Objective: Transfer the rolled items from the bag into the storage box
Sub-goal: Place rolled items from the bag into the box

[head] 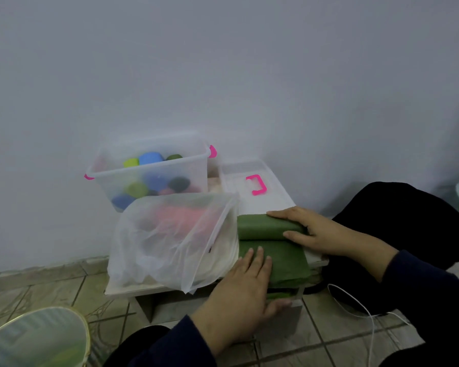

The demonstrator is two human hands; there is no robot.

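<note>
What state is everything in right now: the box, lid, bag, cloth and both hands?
storage box: open, lid off, rolled items inside.
lid: lying flat beside the box.
bag: lying on the table, pink items inside.
green cloth: partly rolled, the rest flat.
left hand: flat, pressing the cloth.
right hand: gripping the rolled part.

The single head-worn wide-angle camera looks forward and down, close over a low white table [270, 203], with the wall [223, 75] at 12 o'clock.
</note>
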